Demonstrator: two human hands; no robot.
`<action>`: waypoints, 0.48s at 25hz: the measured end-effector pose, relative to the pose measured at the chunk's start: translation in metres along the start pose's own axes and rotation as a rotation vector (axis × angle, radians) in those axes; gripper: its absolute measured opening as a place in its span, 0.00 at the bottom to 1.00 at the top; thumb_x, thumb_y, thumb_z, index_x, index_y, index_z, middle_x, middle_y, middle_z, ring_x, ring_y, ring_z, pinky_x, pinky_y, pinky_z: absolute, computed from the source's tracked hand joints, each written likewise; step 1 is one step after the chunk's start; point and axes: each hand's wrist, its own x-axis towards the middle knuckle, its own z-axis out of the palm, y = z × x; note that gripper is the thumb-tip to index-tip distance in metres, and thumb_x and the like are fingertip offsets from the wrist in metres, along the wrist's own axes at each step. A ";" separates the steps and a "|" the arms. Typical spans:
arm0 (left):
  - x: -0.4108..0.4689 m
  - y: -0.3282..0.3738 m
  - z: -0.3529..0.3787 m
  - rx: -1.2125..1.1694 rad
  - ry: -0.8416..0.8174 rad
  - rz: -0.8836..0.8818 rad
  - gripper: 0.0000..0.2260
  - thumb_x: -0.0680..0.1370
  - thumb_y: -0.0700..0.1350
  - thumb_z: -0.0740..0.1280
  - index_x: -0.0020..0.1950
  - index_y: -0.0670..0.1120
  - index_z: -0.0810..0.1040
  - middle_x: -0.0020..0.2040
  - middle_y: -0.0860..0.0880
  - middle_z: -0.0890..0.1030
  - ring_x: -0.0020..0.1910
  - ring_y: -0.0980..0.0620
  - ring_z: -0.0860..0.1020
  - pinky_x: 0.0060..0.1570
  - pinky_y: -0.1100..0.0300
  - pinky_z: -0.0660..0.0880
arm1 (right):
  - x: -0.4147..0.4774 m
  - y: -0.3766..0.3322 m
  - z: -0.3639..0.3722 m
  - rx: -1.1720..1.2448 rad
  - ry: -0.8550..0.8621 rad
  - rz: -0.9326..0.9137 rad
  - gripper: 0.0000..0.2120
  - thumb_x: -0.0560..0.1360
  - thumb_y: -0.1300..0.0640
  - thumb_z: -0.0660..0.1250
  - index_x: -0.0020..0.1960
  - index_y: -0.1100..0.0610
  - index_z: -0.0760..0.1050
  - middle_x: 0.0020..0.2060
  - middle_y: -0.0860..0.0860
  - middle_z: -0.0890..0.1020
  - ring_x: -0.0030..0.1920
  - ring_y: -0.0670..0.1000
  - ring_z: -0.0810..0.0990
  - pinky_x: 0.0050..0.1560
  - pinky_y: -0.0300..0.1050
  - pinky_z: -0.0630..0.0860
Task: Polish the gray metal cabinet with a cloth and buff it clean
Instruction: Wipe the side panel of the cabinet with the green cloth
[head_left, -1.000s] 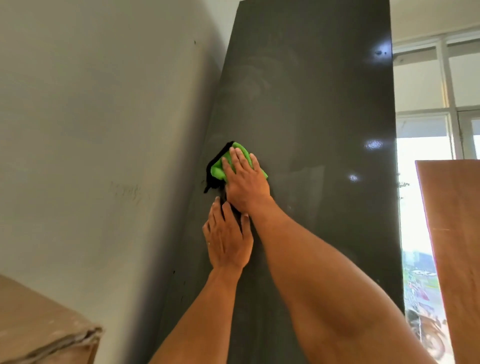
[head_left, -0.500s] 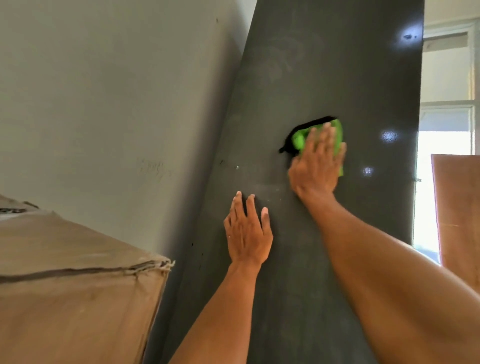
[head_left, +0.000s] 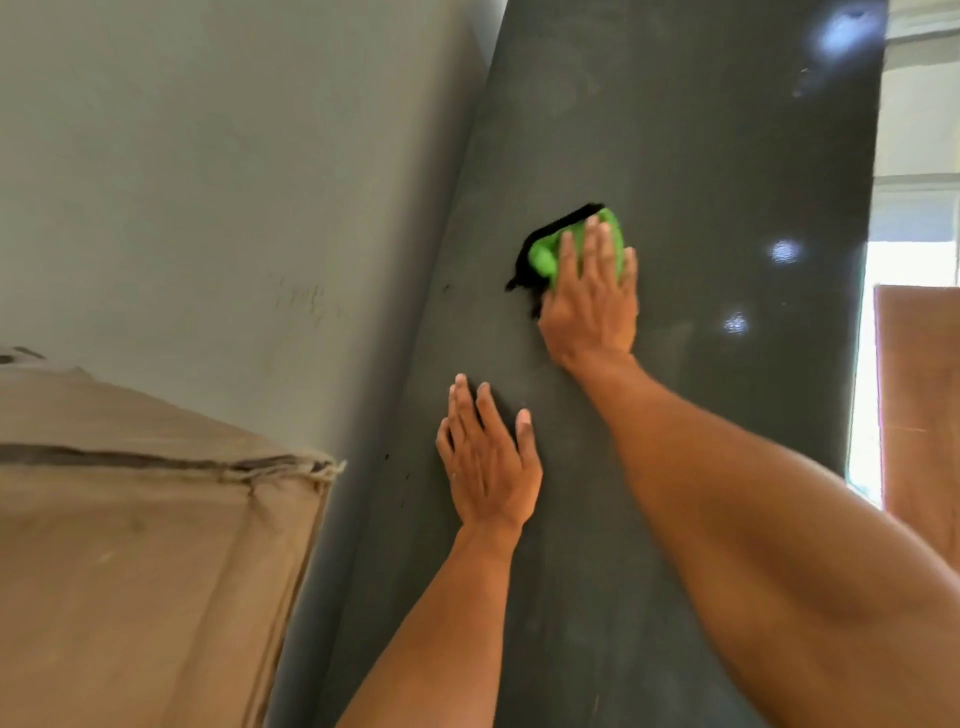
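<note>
The tall dark gray metal cabinet (head_left: 701, 156) fills the middle of the view, its flat side facing me. My right hand (head_left: 592, 306) presses a green cloth with a black edge (head_left: 545, 254) flat against that side, fingers straight over the cloth. Lower and to the left, my left hand (head_left: 488, 462) lies flat on the cabinet surface with straight fingers and holds nothing. Most of the cloth is hidden under my right hand.
A pale wall (head_left: 208, 156) runs along the cabinet's left edge. A large cardboard box (head_left: 140, 545) stands at the lower left, close to the cabinet. At the right are a bright window (head_left: 914, 228) and a brown wooden panel (head_left: 919, 405).
My right hand swept the cloth from the cabinet's left part to the right, then slightly back left. My left hand stayed flat on the cabinet below it. The view shifted left, showing more of the box.
</note>
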 end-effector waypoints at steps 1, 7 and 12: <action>-0.001 -0.002 0.002 0.002 0.001 0.008 0.27 0.84 0.58 0.52 0.77 0.42 0.67 0.81 0.41 0.62 0.80 0.43 0.62 0.75 0.42 0.63 | 0.004 -0.001 0.001 -0.008 0.045 0.080 0.32 0.82 0.51 0.55 0.83 0.57 0.50 0.82 0.60 0.48 0.82 0.57 0.45 0.79 0.59 0.41; -0.005 -0.017 0.011 0.034 0.011 0.063 0.28 0.83 0.56 0.53 0.78 0.40 0.65 0.81 0.40 0.62 0.80 0.42 0.62 0.75 0.42 0.64 | -0.026 -0.060 0.021 -0.067 -0.164 -0.365 0.33 0.81 0.50 0.55 0.83 0.54 0.50 0.82 0.58 0.47 0.82 0.56 0.44 0.80 0.59 0.39; -0.015 -0.012 0.004 0.002 0.014 0.048 0.27 0.83 0.57 0.54 0.76 0.40 0.67 0.80 0.39 0.63 0.80 0.41 0.62 0.74 0.40 0.64 | -0.051 -0.007 0.003 -0.050 -0.147 -0.272 0.32 0.82 0.51 0.56 0.83 0.54 0.50 0.83 0.56 0.47 0.82 0.54 0.45 0.79 0.58 0.40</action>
